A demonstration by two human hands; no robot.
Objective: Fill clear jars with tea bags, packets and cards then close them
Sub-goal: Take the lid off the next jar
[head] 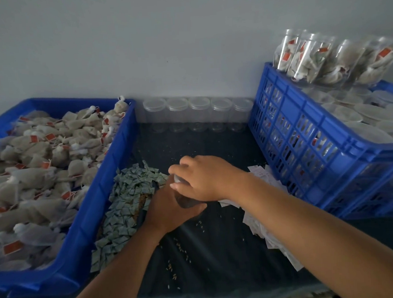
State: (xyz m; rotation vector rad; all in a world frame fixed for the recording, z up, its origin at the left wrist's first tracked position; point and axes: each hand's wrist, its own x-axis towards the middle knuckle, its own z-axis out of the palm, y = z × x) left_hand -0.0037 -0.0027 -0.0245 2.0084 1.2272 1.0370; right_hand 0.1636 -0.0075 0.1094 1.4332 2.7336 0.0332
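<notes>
At the middle of the dark table, my left hand [171, 206] grips the body of a clear jar [184, 201], which is mostly hidden between my hands. My right hand [200, 177] curls over the jar's top, fingers round its lid. A pile of small green packets [125, 204] lies just left of my hands. White cards [264, 227] are strewn to the right under my right forearm. A blue tray [96, 215] on the left holds many tea bags [42, 163] with red tags.
Several empty clear jars [199, 113] with lids stand in a row along the back wall. A blue crate [306, 156] at right holds filled jars, with more filled jars [337, 59] lying on top. Loose grains are scattered on the table near the front.
</notes>
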